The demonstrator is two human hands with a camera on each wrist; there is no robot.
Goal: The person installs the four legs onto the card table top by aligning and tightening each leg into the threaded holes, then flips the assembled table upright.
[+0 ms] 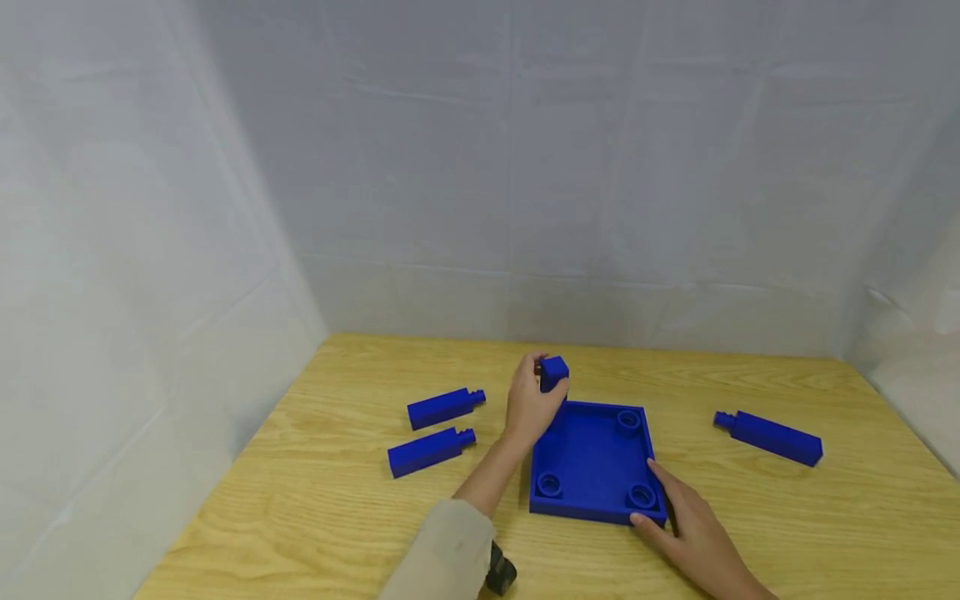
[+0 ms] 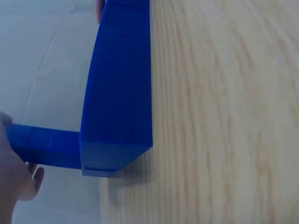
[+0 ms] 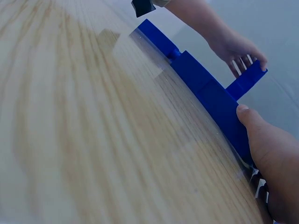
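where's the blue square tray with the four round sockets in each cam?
Head: the blue square plastic tray lies centre-low on the wooden table, right hand at its near right corner.
Left wrist: its outer wall fills the upper left.
Right wrist: its side wall runs diagonally, upper centre to right.
Shared landmark: the upright blue square peg in the left hand's grip, also.
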